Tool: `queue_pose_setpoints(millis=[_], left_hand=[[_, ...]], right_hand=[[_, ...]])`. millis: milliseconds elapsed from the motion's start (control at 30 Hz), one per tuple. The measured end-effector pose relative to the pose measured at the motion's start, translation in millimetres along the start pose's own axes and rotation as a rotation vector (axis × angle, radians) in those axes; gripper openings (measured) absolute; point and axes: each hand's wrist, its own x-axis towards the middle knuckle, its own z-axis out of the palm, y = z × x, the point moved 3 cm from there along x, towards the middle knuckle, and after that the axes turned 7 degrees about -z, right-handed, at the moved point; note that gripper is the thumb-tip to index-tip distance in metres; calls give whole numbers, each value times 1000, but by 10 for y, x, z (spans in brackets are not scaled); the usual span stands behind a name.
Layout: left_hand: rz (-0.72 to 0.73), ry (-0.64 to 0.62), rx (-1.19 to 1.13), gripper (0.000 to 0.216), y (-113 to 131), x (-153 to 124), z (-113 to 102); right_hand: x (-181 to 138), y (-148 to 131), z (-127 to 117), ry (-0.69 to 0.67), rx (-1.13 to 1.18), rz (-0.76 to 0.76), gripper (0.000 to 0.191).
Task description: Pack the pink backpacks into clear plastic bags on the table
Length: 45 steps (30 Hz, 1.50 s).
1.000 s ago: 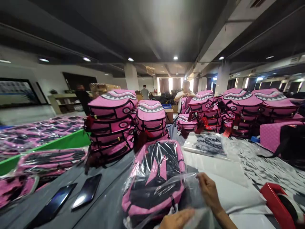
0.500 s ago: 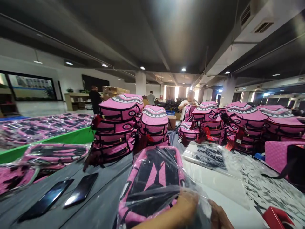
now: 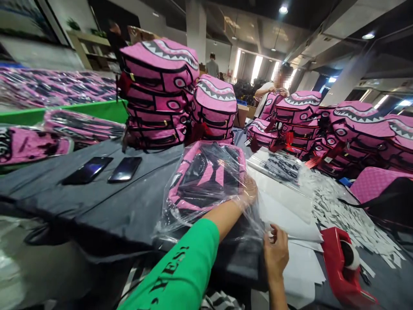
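Note:
A pink and black backpack (image 3: 219,174) lies inside a clear plastic bag (image 3: 171,215) on the grey-covered table in front of me. My left hand (image 3: 249,189) reaches across it to the right side, its forearm in a green sleeve. Thin plastic seems to lie over that hand, and its fingers are blurred and partly hidden against the backpack's edge. Lower right, my right hand (image 3: 276,249) pinches the open edge of the plastic bag, thumb and fingers closed together. The film stretches between my two hands.
Stacks of pink backpacks (image 3: 158,94) stand behind. Two phones (image 3: 125,168) lie left. To the right are flat plastic bags (image 3: 280,168), a white strip pile (image 3: 348,206) and a red tape dispenser (image 3: 342,267). A person (image 3: 274,88) stands beyond the stacks.
My view has tilted down and turned. My left hand has shifted to the backpack's right side, and my right hand now shows fully, pinching the plastic bag's edge.

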Motion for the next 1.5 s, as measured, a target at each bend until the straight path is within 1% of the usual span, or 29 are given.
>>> queue_pose_setpoints(millis=[67,100,167,233,267,300,367,433,467,533,600,667,700,733,800,833,900,967,1067,1100,1167,1200,1233,1267,1333,1367,1400,1433,1500], left_hand=[[8,-11,96,43,27,-194,-52],[46,-22,131,45,36,-395,-92],[174,-48,174,46,0,-954,-195],[297,-62,201,42,-160,-1544,-299],[360,-52,219,42,-285,-1776,-341],[427,-2,264,43,-427,-1935,-378],[444,19,337,45,-736,-2001,-399],[437,-30,363,43,-941,-1864,-388],[447,-54,346,41,-974,-1798,-394],[512,-22,252,35,-917,-1808,-480],[652,87,131,30,-797,-2073,-669],[723,265,70,25,-782,-2474,-921],[650,393,86,22,-854,-2653,-1056],[502,513,135,26,-982,-2793,-1182],[66,682,271,38,-1370,-2957,-1385],[-114,702,313,33,-1580,-2998,-1445],[-310,676,252,11,-1940,-3054,-1486],[-413,685,59,21,-2165,-3158,-1458],[-510,697,-185,31,-2212,-3404,-1354],[-480,662,-244,29,-2163,-3464,-1322],[-350,591,-324,21,-2028,-3520,-1304],[-317,606,-323,19,-1976,-3527,-1326],[-338,660,-320,21,-1951,-3528,-1363],[-418,733,-330,27,-1953,-3531,-1401],[-695,842,-420,46,-2009,-3577,-1432],[-821,829,-498,53,-2040,-3624,-1411],[-894,789,-564,57,-2063,-3691,-1376],[-918,745,-584,58,-2083,-3783,-1338],[-912,648,-513,56,-2146,-4036,-1255]], right_hand=[[-70,256,12,-85,42,147,56],[-147,340,8,-143,86,190,57],[-381,425,-28,-244,153,221,56],[-671,437,-85,-271,176,198,52],[-808,430,-111,-259,174,177,48],[-925,418,-129,-245,169,156,45],[-1060,387,-130,-255,170,121,41],[-1048,362,-115,-302,184,108,37],[-1001,361,-112,-335,188,122,35],[-879,383,-129,-407,179,193,30],[-777,407,-179,-463,140,276,28],[-712,384,-241,-477,70,304,33],[-684,346,-270,-458,7,296,38],[-654,292,-291,-439,-69,272,44],[-573,155,-309,-398,-222,192,56],[-524,92,-311,-376,-278,141,58],[-426,27,-332,-319,-328,65,54],[-370,85,-399,-261,-288,116,46],[-421,276,-515,-284,-76,370,42],[-459,309,-540,-311,-10,423,43],[-522,302,-570,-343,51,440,46],[-541,276,-577,-338,51,431,46],[-554,247,-576,-332,55,429,46],[-564,222,-569,-325,65,437,44],[-585,198,-554,-323,116,469,39],[-601,201,-553,-332,159,486,38],[-623,215,-560,-348,213,503,37],[-648,237,-580,-361,265,519,38],[-691,292,-649,-411,342,529,38]])
